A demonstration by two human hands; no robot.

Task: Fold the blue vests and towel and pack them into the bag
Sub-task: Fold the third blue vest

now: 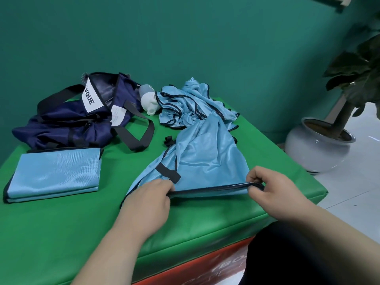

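Observation:
A light blue vest (203, 153) with dark trim lies stretched toward me on the green table (61, 223). My left hand (148, 200) pinches its near hem at the left end, and my right hand (273, 188) pinches the same hem at the right end, so the edge is taut between them. Behind it a crumpled heap of more blue vests (185, 101) rests near the wall. One folded blue vest (55, 173) lies flat at the left. The navy bag (67, 122) with black straps sits open at the back left.
A white bottle (149, 101) with a grey cap lies between the bag and the heap. A potted plant in a white pot (316, 149) stands on the floor to the right of the table. A green wall runs behind.

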